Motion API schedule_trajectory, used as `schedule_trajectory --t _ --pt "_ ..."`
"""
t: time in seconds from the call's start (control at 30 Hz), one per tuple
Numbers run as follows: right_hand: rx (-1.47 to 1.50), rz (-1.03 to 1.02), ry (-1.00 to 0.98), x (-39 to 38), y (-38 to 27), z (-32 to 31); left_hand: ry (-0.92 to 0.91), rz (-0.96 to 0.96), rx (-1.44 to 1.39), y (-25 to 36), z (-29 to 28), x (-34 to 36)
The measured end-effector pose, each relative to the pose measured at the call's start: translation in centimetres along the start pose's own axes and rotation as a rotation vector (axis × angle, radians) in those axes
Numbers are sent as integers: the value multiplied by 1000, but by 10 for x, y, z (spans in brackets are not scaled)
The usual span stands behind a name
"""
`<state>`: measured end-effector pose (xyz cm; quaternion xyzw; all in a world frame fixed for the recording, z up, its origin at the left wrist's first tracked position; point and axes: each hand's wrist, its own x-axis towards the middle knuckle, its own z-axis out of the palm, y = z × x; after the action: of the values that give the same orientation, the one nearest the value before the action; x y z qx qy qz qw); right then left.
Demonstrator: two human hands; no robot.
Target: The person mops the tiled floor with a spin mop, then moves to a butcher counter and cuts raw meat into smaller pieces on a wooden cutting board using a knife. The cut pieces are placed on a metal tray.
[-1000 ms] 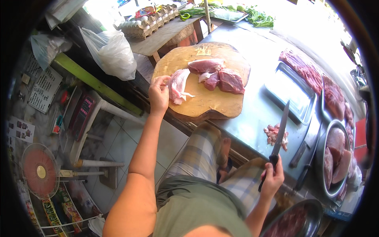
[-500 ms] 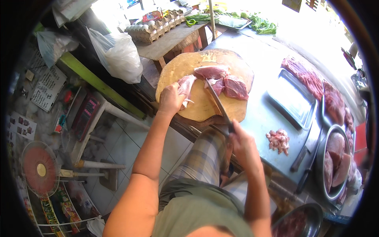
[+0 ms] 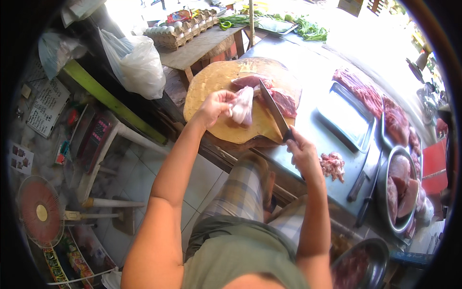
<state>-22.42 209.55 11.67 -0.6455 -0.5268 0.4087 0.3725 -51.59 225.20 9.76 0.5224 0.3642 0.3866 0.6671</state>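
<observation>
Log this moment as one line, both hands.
left fingers: holding pale meat piece | right fingers: gripping knife | chopping board: red meat also on it

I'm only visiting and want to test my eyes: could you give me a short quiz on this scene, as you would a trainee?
1. Which hand holds the knife?
2. True or false: the knife's blade reaches over the wooden chopping board.
3. What is the left hand holding?
a) an egg
b) a piece of meat
c) a plastic bag

Key: 1. The right hand. 2. True. 3. b.
</observation>
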Motion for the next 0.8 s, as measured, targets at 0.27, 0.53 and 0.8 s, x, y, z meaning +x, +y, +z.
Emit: schedule_trajectory --t 0.27,0.53,0.8 --pt "-111 -38 -3 -9 -3 4 175 -32 273 -12 15 -29" --pt "-168 -135 47 -16 1 11 -23 -144 434 1 13 -1" --pt "-85 -92 36 -17 -3 8 66 -55 -466 -1 26 6"
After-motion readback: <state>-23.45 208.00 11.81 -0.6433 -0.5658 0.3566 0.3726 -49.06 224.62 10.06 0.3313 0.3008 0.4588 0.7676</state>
